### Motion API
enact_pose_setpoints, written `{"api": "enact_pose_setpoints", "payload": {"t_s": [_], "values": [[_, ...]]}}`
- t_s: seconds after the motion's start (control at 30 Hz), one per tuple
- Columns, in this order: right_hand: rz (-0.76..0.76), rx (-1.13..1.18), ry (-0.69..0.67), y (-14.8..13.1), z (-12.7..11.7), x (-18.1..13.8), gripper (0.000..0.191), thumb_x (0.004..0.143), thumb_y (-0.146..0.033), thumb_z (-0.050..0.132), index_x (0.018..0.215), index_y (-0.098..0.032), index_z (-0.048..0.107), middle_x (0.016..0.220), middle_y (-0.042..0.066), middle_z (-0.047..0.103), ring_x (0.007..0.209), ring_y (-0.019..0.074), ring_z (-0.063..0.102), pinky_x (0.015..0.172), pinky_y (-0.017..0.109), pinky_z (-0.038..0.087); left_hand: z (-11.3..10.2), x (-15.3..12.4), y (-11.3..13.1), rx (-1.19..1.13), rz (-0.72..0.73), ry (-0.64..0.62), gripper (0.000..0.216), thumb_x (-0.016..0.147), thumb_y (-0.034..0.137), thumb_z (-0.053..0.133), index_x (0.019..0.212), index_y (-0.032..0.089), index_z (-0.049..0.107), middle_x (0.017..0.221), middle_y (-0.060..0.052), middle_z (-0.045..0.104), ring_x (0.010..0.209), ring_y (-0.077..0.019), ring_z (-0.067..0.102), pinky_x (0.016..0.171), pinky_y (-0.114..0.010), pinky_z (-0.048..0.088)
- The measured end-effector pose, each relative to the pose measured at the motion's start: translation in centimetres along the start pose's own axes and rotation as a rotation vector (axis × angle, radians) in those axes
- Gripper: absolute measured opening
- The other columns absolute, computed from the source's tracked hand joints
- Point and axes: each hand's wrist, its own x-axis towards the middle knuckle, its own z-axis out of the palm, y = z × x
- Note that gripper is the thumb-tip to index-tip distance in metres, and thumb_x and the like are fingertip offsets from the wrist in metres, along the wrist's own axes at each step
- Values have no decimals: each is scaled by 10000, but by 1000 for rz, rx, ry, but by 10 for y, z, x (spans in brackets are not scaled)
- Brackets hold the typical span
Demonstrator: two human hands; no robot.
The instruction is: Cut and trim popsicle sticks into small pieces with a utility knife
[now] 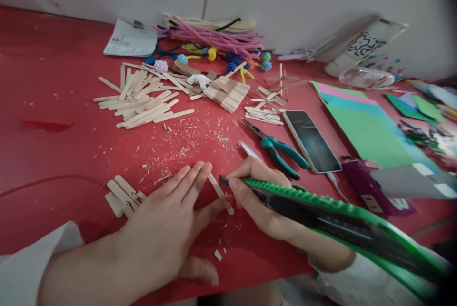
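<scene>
No words we can read for sure.
We see rows of small writing on the white paper (130,39), too blurred for us to read. On the pale packet (366,44) we find a black, curling, flower-like sign. The purple box (360,180) carries white marks shaped like characters, but we cannot tell which ones they are.
</scene>
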Motion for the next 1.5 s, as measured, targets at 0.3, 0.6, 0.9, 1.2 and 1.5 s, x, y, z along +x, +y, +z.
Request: {"api": "enact_pose_setpoints", "payload": {"t_s": [0.3, 0.6, 0.9, 1.2, 1.5], "values": [[91, 51, -61, 4, 4, -2, 122, 894, -253, 464, 794, -200, 510, 501, -60, 549, 396, 71, 514, 409, 185, 365, 3, 0, 5, 91, -24, 89, 949, 628, 850, 412, 1347, 233, 478, 1373, -205, 470, 1265, -349, 430, 1023, -436, 301], [-12, -99, -134, 0, 4, 2, 80, 863, -191, 451, 789, -196, 480, 532, -51, 514, 405, 69, 465, 406, 181, 353, 0, 2, 3, 88, 0, 106, 955, 602, 836, 479, 1305, 191, 529, 1351, -235, 481, 1247, -363, 450, 1018, -436, 326], [135, 74, -212, 1, 2, 11, 130, 870, -230, 443, 744, -203, 435, 510, -68, 485, 415, 71, 479, 419, 183, 369, 2, 3, 2, 68, 11, 80, 914, 619, 838, 457, 1267, 203, 563, 1348, -204, 499, 1260, -356, 434, 1034, -445, 303], [175, 202, -94, -3, -10, 3, 146, 898, -270, 493, 775, -197, 523, 544, -47, 571, 469, 77, 530, 480, 202, 423, 1, 1, 2, 58, -13, 47, 896, 659, 834, 402, 1326, 245, 504, 1380, -208, 460, 1297, -364, 384, 1017, -468, 325], [48, 52, -54, 2, -2, 0, 162, 888, -254, 475, 743, -200, 526, 537, -50, 543, 436, 68, 487, 440, 200, 383, -1, 2, 2, 50, -11, 41, 890, 639, 828, 444, 1299, 238, 536, 1376, -233, 447, 1278, -374, 406, 1010, -466, 333]]}}
